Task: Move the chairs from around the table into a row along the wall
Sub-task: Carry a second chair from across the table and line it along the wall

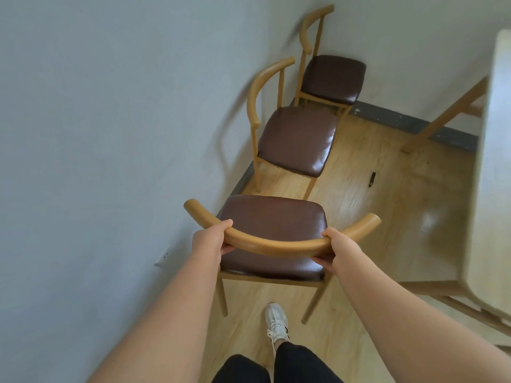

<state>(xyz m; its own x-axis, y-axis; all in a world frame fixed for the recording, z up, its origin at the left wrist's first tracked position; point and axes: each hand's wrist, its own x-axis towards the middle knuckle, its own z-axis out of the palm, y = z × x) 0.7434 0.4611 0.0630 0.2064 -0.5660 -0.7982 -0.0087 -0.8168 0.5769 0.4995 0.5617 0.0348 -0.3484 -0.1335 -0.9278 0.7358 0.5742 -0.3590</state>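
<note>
Both hands clasp the curved wooden backrest [279, 241] of the nearest chair [272, 236] — the left hand [211, 239] near its left bend, the right hand [336, 248] near its right, fingers curled under the rail. This chair stands just beside the wall [110, 120], its brown seat facing away from the person. Ahead, the middle chair [296, 139] and the far chair [331, 78] line the same wall, backs to it. The table [495, 189] is at the right, cut off by the frame edge and blurred. A white shoe [276, 322] stands behind the held chair — a small dark object [372, 179] on the floor [373, 217] is too small to identify.
</note>
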